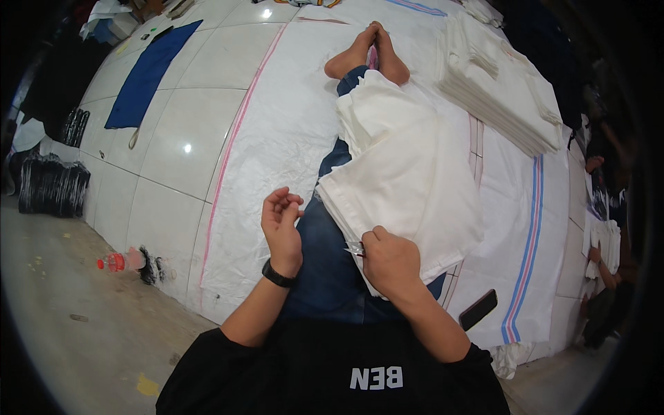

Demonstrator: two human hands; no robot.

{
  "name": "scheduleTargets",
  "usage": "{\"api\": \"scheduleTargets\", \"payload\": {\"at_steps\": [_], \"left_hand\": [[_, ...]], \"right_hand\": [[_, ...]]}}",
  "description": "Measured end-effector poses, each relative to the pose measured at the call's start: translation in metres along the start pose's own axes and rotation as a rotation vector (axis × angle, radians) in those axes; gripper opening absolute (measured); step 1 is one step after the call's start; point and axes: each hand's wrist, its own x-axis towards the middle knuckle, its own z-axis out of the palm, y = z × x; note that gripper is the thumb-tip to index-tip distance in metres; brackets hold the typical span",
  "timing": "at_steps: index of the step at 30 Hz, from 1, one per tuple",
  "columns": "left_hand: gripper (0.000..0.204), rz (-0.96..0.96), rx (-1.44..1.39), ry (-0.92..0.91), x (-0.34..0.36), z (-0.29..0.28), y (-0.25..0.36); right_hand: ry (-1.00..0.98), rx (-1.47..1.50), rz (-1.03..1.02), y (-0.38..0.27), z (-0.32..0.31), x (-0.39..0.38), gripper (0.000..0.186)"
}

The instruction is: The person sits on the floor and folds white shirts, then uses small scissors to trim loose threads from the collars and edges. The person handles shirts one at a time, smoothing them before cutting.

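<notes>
A stack of folded white cloth (408, 187) lies across my outstretched legs in blue jeans, its layered edge toward my left. My right hand (393, 261) rests on the near part of the stack, closed around small metal thread snips (355, 248) whose blades point left over the cloth edge. My left hand (282, 232), with a black band on the wrist, is raised beside the stack over my left thigh, apart from the cloth. Its fingers are curled in toward the thumb; whatever may be between them is too small to make out.
A tall pile of folded white cloth (501, 90) stands at the far right. Near my right side lies a black phone (478, 310) on a white woven sheet (256, 166). Leftward are blue fabric (153, 76), a red-capped bottle (121, 261) and black-wrapped bundles (52, 185). Another person's arm (605, 270) shows far right.
</notes>
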Motion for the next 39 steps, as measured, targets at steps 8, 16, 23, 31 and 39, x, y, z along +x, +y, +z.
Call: {"api": "scheduleTargets", "payload": {"at_steps": [8,16,23,31,39], "left_hand": [[0.056,0.753,0.877,-0.365,-0.016,0.044,0.009],[0.038,0.714,0.811,-0.612,-0.012,0.03,0.022],[0.034,0.646,0.678,-0.552,-0.049,0.061,0.006],[0.012,0.498,0.614,-0.539,-0.048,0.059,-0.004],[0.009,0.381,0.585,-0.543,-0.05,0.059,0.006]], "right_hand": [[0.365,0.502,0.282,0.049,-0.083,-0.049,0.011],[0.468,0.345,0.35,0.053,-0.105,-0.076,0.042],[0.415,0.782,0.118,0.01,-0.079,-0.019,0.04],[0.182,0.292,0.134,0.039,-0.052,-0.026,0.031],[0.199,0.098,0.011,0.034,-0.046,-0.025,0.028]]}}
